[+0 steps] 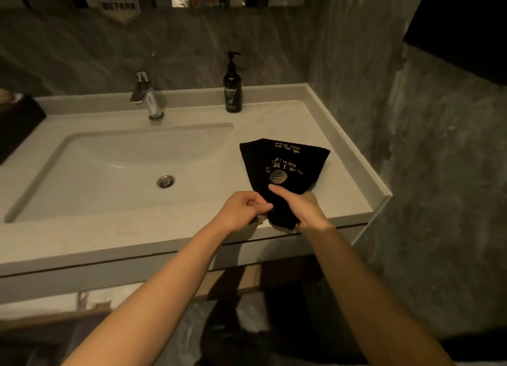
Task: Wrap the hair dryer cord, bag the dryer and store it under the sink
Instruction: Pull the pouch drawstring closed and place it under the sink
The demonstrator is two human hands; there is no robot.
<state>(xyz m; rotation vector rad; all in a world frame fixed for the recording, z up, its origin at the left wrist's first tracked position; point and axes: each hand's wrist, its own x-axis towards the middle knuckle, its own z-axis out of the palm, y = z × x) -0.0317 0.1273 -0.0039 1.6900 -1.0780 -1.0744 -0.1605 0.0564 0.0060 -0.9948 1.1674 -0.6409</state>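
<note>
A black cloth bag (285, 160) with gold print lies on the pale counter (274, 119) to the right of the sink basin (109, 162). Its gathered neck points toward me at the counter's front edge. My right hand (301, 206) is wrapped around that bunched neck, thumb on top of the cloth. My left hand (244, 209) pinches something dark at the neck's left side, perhaps a drawstring; I cannot tell. The hair dryer and its cord are not visible; the bag hides whatever is inside.
A chrome faucet (148, 97) stands behind the basin and a black pump bottle (233, 91) at the back of the counter. A dark box (16, 121) sits at the far left. Below the counter an open space holds white plastic bags (192, 319) and dark items.
</note>
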